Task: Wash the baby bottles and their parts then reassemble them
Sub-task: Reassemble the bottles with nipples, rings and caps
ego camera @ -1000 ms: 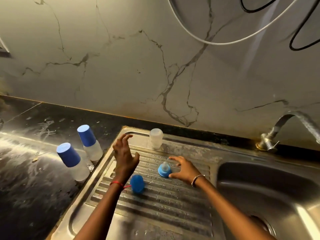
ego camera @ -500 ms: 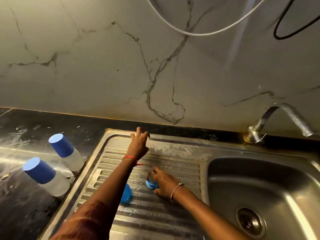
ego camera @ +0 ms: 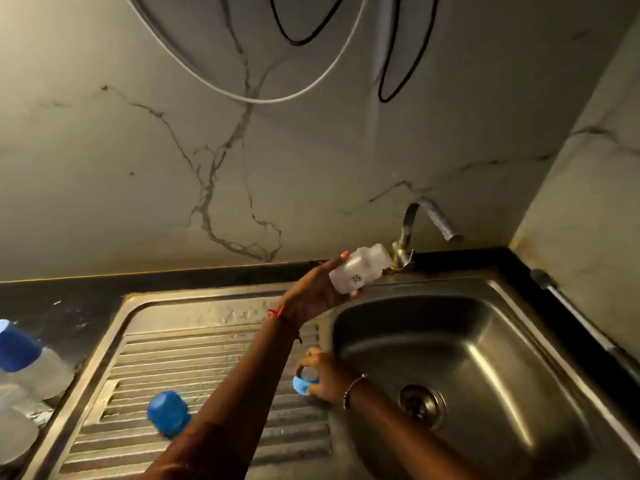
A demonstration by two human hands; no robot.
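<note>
Marble-veined wall (ego camera: 311, 150) backs a stainless steel sink (ego camera: 467, 280) where, mid-frame, the left hand (ego camera: 311, 292) grips a clear plastic baby bottle (ego camera: 358, 268) beside the curved metal tap (ego camera: 412, 220) and the right hand (ego camera: 325, 375) pinches a light-blue teat ring (ego camera: 302, 384), so washing seems in hand and next needs running water.

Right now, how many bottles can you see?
3. One bottle is in the left hand by the tap. Two are on the counter at the left edge: a blue-capped bottle and a nearer bottle, partly cut off.
</note>
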